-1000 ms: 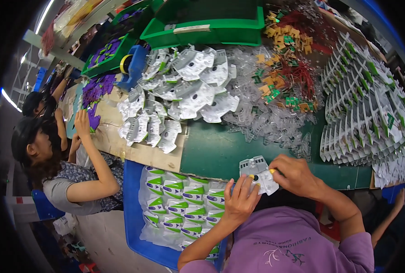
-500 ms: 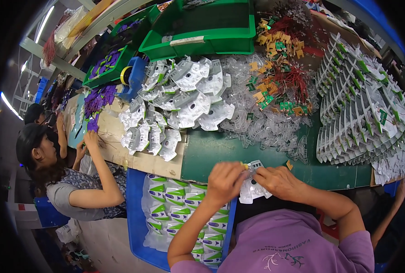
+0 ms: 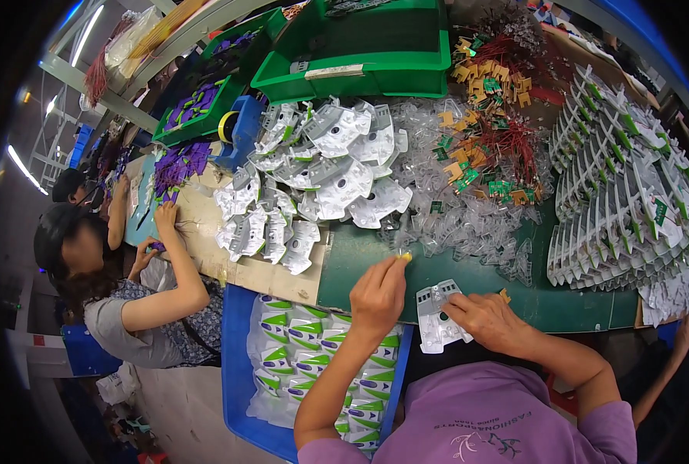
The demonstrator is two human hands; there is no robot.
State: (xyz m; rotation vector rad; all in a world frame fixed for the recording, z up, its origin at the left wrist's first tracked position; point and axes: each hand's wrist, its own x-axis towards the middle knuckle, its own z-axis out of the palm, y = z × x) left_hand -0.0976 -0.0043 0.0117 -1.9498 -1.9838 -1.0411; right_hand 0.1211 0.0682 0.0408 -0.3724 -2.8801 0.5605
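My left hand [image 3: 377, 298] is raised above the front of the bench, its fingers pinched on a small yellow piece [image 3: 405, 256]; what kind of piece it is I cannot make out. To its right, my right hand [image 3: 487, 319] grips a white plastic shell [image 3: 431, 325] by its right side. The shell has a grey slotted part at its top and lies at the bench's front edge. Just beyond the right hand sits a small tan board [image 3: 504, 295]. Clear plastic parts [image 3: 468, 232] are heaped farther back.
White shells [image 3: 344, 182] are piled at the back left, beside a blue tape dispenser [image 3: 243, 131] and a green bin [image 3: 360, 81]. Stacked shells [image 3: 615, 193] stand right. A blue crate [image 3: 236, 363] holds packed green-and-white items. A co-worker [image 3: 139, 309] works at left.
My left hand has come away from the shell, up and to the left, with the yellow piece. My right hand still holds the shell, now slightly lower and more in sight.
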